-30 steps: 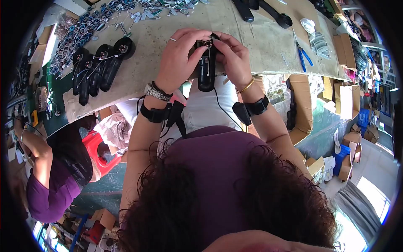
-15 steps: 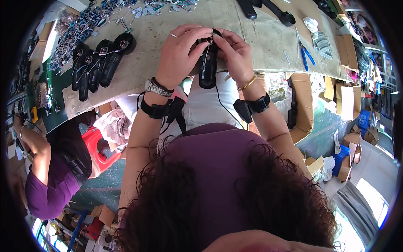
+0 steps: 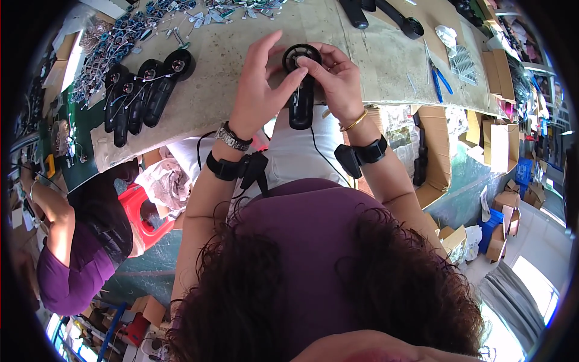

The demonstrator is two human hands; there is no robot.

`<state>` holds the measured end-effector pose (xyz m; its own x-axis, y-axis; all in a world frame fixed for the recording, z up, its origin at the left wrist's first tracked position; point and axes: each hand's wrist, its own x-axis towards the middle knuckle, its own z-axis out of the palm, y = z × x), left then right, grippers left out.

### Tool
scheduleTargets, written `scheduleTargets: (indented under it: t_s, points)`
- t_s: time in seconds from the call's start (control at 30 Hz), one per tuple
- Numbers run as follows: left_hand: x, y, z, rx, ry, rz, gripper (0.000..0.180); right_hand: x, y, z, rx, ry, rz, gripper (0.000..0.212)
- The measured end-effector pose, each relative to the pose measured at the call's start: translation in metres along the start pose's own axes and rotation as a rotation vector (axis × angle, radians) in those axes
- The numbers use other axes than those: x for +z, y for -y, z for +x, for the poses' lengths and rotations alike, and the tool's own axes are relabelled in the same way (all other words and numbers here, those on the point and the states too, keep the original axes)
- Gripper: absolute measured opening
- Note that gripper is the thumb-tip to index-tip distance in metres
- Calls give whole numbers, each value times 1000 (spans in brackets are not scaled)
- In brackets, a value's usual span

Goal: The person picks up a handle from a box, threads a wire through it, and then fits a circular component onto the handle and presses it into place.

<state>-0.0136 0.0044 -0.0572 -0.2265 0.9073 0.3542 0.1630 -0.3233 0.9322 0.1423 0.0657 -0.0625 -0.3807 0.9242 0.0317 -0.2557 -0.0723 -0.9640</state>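
Observation:
My right hand [image 3: 341,85] holds a black handheld fan housing [image 3: 301,114] at the front edge of the table, fingers behind its round head and thumb pressed on the hub. The handle points toward me, with a thin pale wire along it. My left hand [image 3: 258,90] is beside the head, fingers raised and apart. Its thumb tip reaches the hub next to the right thumb; whether it touches is hard to tell. Several similar black fan housings [image 3: 158,96] with small motors and white wires lie to the left.
Piles of wired small parts [image 3: 123,45] cover the far left of the worktable [image 3: 235,45]. Blue-handled pliers [image 3: 441,81] and a clear plastic tray [image 3: 463,65] lie right, black fan parts [image 3: 411,27] beyond. Another person [image 3: 78,265] is at left, beside a red stool [image 3: 142,223].
My left hand has let its fingers off the fan head and spread them, uncovering the round rim. The right thumb has moved onto the hub.

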Motion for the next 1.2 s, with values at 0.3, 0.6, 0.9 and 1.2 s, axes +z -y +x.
scheduleTargets:
  t_s: [0.3, 0.6, 0.9, 1.2]
  points:
    - [-5, 8, -3, -238, 176, -196, 65, -2, 0, 1, -13, 31, -47, 37]
    - [-6, 7, -4, -261, 160, -120, 60, -5, 0, 0, -21, 79, -36, 39]
    - [-2, 8, -3, -194, 118, -46, 58, -2, 3, 0, 7, 29, -78, 40]
    - [-1, 5, -6, -146, 135, -2, 57, -3, 1, -1, -10, 15, -85, 39]
